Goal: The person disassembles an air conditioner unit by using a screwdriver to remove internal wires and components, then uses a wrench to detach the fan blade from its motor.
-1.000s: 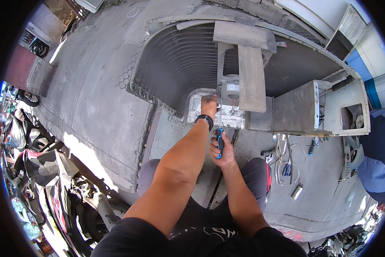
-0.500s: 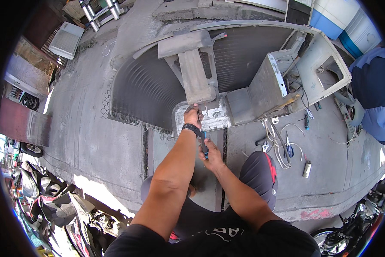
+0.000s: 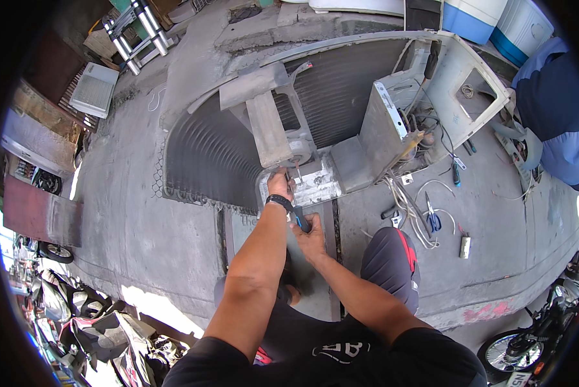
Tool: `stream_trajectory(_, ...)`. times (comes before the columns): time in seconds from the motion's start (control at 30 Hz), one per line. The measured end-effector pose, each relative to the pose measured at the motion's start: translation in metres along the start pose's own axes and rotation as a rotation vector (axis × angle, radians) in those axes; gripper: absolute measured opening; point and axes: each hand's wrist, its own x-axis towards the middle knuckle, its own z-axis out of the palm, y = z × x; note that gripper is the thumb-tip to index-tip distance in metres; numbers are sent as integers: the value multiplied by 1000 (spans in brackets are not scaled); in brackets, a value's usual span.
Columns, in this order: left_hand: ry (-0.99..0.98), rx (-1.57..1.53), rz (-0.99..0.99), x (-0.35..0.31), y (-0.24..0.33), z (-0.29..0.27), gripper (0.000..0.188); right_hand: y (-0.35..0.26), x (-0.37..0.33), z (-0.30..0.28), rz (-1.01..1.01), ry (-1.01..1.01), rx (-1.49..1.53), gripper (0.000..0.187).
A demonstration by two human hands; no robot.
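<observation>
Before me a dusty fan motor bracket [image 3: 265, 122] rises at a tilt from the metal base [image 3: 318, 184] of an opened air conditioner unit. Its round motor [image 3: 300, 151] and short shaft show on its right side. The fingers of my left hand [image 3: 280, 186] are closed at the bracket's lower end; what the fingertips grip is partly hidden. In my right hand [image 3: 312, 238] is a screwdriver [image 3: 300, 219] with a dark and blue handle, pointing up beside my left hand. Its tip is not clearly visible. Behind the bracket curves the dark finned coil [image 3: 212, 155].
A metal divider [image 3: 383, 126] and wiring stand at the unit's right. Pliers [image 3: 434, 221], cables [image 3: 415, 219], another screwdriver [image 3: 456, 173] and a small cylinder [image 3: 465, 246] lie on the concrete. A person in blue [image 3: 554, 122] is at far right; motorcycle parts [image 3: 109, 342] crowd the lower left.
The bracket has leaned to the left along with my left hand, showing more of the motor. My right hand has shifted slightly left with the screwdriver. The whole view has turned a little.
</observation>
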Motion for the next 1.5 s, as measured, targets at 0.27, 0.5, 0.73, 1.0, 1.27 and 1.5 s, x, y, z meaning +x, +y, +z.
stream_trajectory(0.27, 8, 83, 67, 4, 2, -9, 5, -38, 13, -33, 899, -475, 928, 34)
stream_trajectory(0.5, -11, 63, 71, -13, 4, 21, 2, 8, 13, 10, -88, 83, -38, 24)
stream_trajectory(0.73, 68, 22, 44, -8, 7, 9, 11, -40, 12, -31, 865, -471, 876, 25)
stream_trajectory(1.0, 15, -20, 109, 3, -3, 5, 10, -15, 3, -1, 354, -155, 299, 21)
stream_trajectory(1.27, 35, 30, 132, 16, -13, 11, 15, 19, 18, -30, 209, -212, 93, 29)
stream_trajectory(1.5, -25, -61, 120, 25, -15, -7, 17, -40, 9, -26, 707, -390, 529, 42)
